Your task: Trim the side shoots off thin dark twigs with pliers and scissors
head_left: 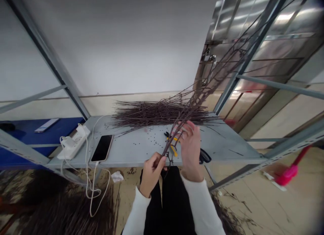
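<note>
My left hand [151,171] is closed round the lower end of a long dark branch [202,89] that rises up and to the right past the shelf post. My right hand [189,145] is higher up the same branch, its fingers curled about the thin twigs. Both hands hover over the front edge of a grey metal shelf [227,144]. A pile of cut dark twigs [152,114] lies at the back of the shelf. Yellow-handled cutters [172,144] rest on the shelf, just behind my right hand.
A phone [102,148] on a white cable and a white power strip [73,144] lie on the shelf's left part. Black scissors [205,156] sit by the front edge. More twigs [63,208] heap on the floor at left. A pink tool [287,174] lies on the floor at right.
</note>
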The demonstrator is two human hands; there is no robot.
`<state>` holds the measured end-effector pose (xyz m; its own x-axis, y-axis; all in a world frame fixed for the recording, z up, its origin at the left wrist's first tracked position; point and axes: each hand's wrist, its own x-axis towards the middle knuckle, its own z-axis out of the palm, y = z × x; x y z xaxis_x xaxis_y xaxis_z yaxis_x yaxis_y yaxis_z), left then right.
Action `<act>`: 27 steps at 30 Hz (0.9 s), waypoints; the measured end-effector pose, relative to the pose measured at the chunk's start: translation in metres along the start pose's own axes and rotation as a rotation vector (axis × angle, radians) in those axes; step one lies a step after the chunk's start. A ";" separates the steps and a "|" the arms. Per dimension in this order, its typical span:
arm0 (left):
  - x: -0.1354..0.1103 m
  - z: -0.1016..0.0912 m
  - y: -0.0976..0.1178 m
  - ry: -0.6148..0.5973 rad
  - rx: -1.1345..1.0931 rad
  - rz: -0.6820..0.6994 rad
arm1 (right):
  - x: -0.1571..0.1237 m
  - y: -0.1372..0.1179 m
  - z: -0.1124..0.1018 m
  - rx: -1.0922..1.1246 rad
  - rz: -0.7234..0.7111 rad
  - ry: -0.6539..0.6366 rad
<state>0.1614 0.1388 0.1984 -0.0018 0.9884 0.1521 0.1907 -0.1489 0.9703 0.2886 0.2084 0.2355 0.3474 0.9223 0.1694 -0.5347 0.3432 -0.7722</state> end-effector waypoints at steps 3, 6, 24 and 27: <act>0.003 0.004 0.000 0.066 0.008 0.025 | -0.037 0.026 -0.023 -0.167 0.077 -0.094; 0.005 0.007 -0.002 0.115 0.004 0.021 | -0.070 0.041 -0.037 -0.323 0.141 -0.257; 0.006 0.002 -0.030 0.254 -0.193 -0.096 | -0.069 0.034 -0.042 -1.050 -0.344 -0.504; 0.001 0.004 -0.019 0.266 -0.214 -0.092 | -0.078 0.024 -0.038 -1.036 -0.390 -0.511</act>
<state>0.1621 0.1433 0.1789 -0.2708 0.9595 0.0780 -0.0326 -0.0902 0.9954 0.2784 0.1373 0.1804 -0.1203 0.8328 0.5403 0.4868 0.5238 -0.6990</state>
